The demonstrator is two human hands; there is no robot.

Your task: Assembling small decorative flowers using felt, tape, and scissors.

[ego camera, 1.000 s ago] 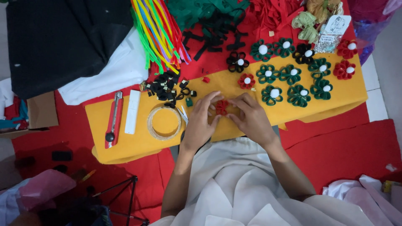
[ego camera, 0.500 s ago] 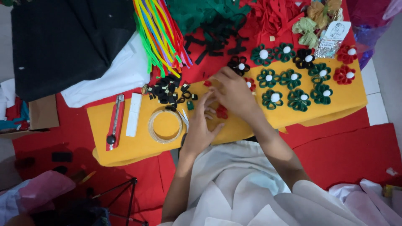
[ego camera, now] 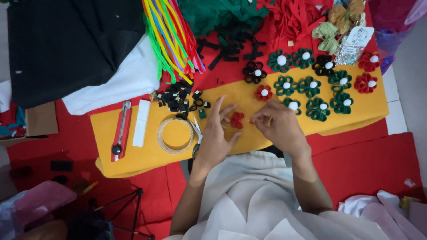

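Observation:
A small red ribbon flower without a centre (ego camera: pixel 237 120) lies on the yellow felt sheet (ego camera: pixel 147 153) between my hands. My left hand (ego camera: pixel 216 135) rests flat beside it with fingers spread, fingertips touching or nearly touching its left side. My right hand (ego camera: pixel 279 126) sits just right of it, fingers curled and pinched together; whether something tiny is between them I cannot tell. Finished ribbon flowers in green (ego camera: pixel 318 109), red (ego camera: pixel 264 92) and black (ego camera: pixel 254 72), each with a white pompom, lie in rows beyond my right hand.
A tape roll (ego camera: pixel 176 135), scissors (ego camera: pixel 196 133), a red utility knife (ego camera: pixel 120 131) and a white bar (ego camera: pixel 142 122) lie left of my hands. Black ribbon loops (ego camera: pixel 178 98), coloured pipe cleaners (ego camera: pixel 171 35), green and red strips, black and white cloth sit farther back.
My right hand, stretched out toward the finished flowers half a second ago, has come back beside the red flower. My left hand has opened flat, and the flower now lies uncovered.

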